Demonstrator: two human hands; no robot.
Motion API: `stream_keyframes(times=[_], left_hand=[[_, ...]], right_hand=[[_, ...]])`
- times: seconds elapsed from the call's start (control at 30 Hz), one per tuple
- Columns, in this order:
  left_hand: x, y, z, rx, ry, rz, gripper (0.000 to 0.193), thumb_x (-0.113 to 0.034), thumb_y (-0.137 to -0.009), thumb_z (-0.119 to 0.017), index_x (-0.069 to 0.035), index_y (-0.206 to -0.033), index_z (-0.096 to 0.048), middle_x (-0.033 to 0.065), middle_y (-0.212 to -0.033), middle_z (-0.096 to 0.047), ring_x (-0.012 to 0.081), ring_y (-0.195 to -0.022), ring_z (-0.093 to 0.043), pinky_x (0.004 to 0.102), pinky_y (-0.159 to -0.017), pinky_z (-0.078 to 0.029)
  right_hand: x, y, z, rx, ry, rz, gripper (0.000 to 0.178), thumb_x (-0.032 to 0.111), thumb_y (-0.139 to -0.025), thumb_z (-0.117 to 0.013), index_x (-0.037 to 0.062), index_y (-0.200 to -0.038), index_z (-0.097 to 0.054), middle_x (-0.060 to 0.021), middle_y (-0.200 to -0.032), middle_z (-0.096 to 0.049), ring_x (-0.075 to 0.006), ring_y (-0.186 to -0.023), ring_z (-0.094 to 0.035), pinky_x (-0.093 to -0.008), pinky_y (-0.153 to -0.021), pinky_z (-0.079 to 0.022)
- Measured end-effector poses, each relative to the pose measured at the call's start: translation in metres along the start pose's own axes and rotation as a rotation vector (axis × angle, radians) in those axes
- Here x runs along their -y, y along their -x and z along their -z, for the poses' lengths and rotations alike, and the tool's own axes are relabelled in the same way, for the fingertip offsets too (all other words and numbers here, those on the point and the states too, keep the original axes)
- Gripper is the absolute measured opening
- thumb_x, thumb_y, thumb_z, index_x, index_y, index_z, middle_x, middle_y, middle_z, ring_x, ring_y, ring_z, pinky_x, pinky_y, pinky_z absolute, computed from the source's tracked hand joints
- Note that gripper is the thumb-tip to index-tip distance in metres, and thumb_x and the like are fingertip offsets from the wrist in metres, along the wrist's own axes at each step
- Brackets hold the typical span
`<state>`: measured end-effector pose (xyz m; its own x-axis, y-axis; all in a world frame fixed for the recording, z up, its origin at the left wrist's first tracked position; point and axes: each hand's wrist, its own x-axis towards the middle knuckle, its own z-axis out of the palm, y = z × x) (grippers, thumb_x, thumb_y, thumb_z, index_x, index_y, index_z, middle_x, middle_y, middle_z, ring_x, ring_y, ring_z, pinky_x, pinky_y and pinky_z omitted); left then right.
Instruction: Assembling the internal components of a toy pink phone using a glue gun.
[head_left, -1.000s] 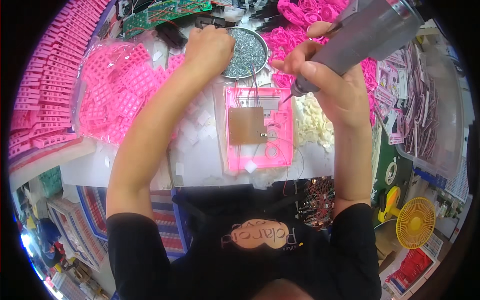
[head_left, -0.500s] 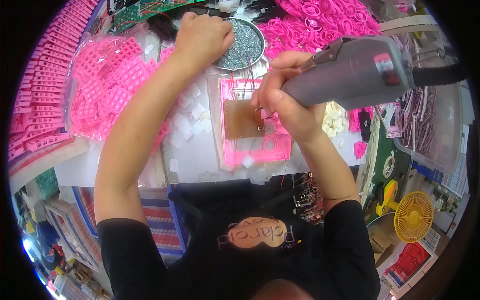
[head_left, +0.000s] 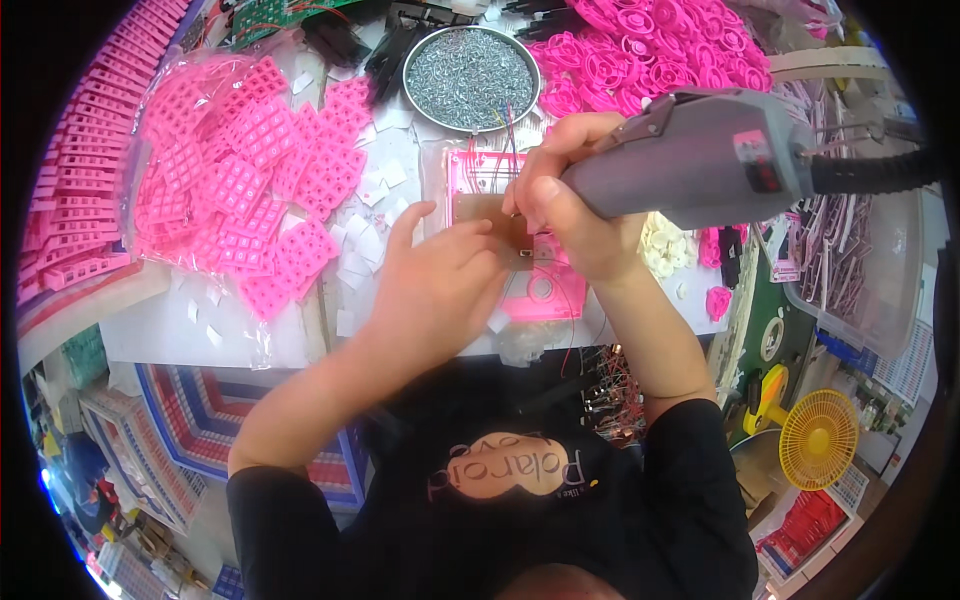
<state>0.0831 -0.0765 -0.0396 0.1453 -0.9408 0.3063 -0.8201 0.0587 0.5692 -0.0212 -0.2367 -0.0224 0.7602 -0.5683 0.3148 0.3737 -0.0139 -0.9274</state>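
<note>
My right hand [head_left: 580, 205] is wrapped round a grey electric screwdriver [head_left: 690, 160], its tip side pointing left over a brown circuit board [head_left: 480, 207]. The board lies in a pink plastic housing [head_left: 560, 300] with thin wires at its far edge. My left hand [head_left: 440, 285] is over the left part of the board and housing. One of its fingers sticks out, while the others curl toward the board. Whatever they may pinch is hidden. Beyond the housing stands a round bowl of small metal screws [head_left: 470, 80].
Pink keypads [head_left: 245, 170] lie piled at the left, some in a clear bag. Pink ring-like parts [head_left: 660, 55] are heaped at the far right, near small cream pieces [head_left: 668, 245]. White paper squares [head_left: 362, 250] are scattered left of the housing. A yellow fan [head_left: 818, 438] stands at the right.
My left hand has left the screw bowl and come nearer, down to the board's left side. My right hand and the screwdriver stay over the board, almost unmoved.
</note>
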Motion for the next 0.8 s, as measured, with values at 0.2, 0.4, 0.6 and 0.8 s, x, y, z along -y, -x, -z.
stream_keyframes(times=[0.2, 0.4, 0.6, 0.8], left_hand=[[0.007, 0.007, -0.015, -0.084, 0.087, 0.034, 0.011, -0.01, -0.083, -0.077, -0.01, -0.089, -0.068, 0.0029, -0.099, -0.074, 0.0201, -0.104, -0.071, 0.0554, -0.113, -0.032], [0.004, 0.006, -0.016, -0.136, 0.131, 0.101, 0.009, -0.011, -0.083, -0.078, -0.011, -0.089, -0.07, 0.0051, -0.097, -0.075, 0.0223, -0.098, -0.073, 0.0556, -0.116, -0.027], [0.005, 0.003, -0.015, -0.197, 0.093, 0.058, 0.011, -0.012, -0.083, -0.077, -0.013, -0.092, -0.071, 0.0011, -0.095, -0.074, 0.0176, -0.093, -0.073, 0.0615, -0.119, -0.017], [0.007, 0.002, -0.012, -0.219, 0.108, 0.014, 0.014, -0.013, -0.081, -0.078, -0.014, -0.093, -0.07, -0.002, -0.091, -0.074, 0.0165, -0.086, -0.072, 0.0628, -0.119, -0.015]], right_hand=[[-0.009, 0.002, 0.0, 0.069, 0.201, 0.075, 0.027, -0.001, -0.089, -0.066, 0.0025, -0.108, -0.047, -0.011, -0.077, -0.061, -0.0164, -0.062, -0.06, -0.0353, -0.063, -0.057], [0.012, -0.009, -0.001, 0.14, 0.094, -0.012, 0.034, 0.005, -0.091, -0.066, 0.002, -0.119, -0.047, -0.0057, -0.069, -0.056, -0.0159, -0.059, -0.056, -0.0346, -0.059, -0.055], [0.037, -0.002, -0.017, 0.171, -0.247, 0.081, 0.041, 0.014, -0.093, -0.067, 0.006, -0.126, -0.044, -0.003, -0.059, -0.048, -0.016, -0.053, -0.048, -0.035, -0.054, -0.05], [0.034, 0.002, -0.019, 0.179, -0.225, 0.083, 0.039, 0.015, -0.093, -0.066, 0.0062, -0.123, -0.044, -0.0025, -0.059, -0.047, -0.0153, -0.052, -0.047, -0.0353, -0.054, -0.049]])
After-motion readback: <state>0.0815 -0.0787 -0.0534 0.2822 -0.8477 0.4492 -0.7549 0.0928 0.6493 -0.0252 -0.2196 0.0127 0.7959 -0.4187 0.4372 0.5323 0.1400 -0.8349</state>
